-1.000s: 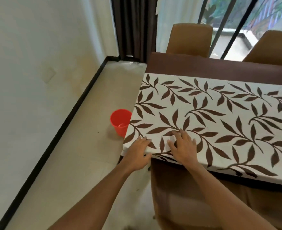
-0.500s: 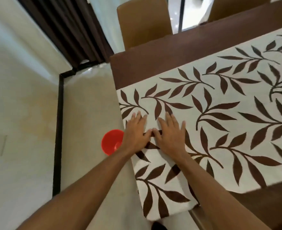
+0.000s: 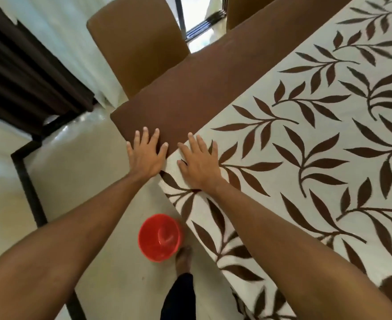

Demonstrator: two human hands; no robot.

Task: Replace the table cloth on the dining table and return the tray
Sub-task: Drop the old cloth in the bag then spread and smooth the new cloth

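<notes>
A white table cloth with brown leaves [image 3: 305, 172] lies across the brown dining table [image 3: 204, 88] and hangs over its near left end. My left hand [image 3: 147, 155] lies flat with spread fingers at the table's end edge, on the bare brown strip beside the cloth's far corner. My right hand [image 3: 199, 162] presses flat on the cloth just inside that corner. Neither hand holds anything. No tray is in view.
A red bucket [image 3: 160, 238] stands on the tiled floor by the table's end, next to my bare foot [image 3: 184, 257]. Two brown chairs [image 3: 139, 45] stand at the table's far side. A dark curtain [image 3: 26, 75] hangs at the left.
Both hands have slid along the cloth's end from the near corner toward the far corner. The left hand has passed off the cloth onto the bare table edge.
</notes>
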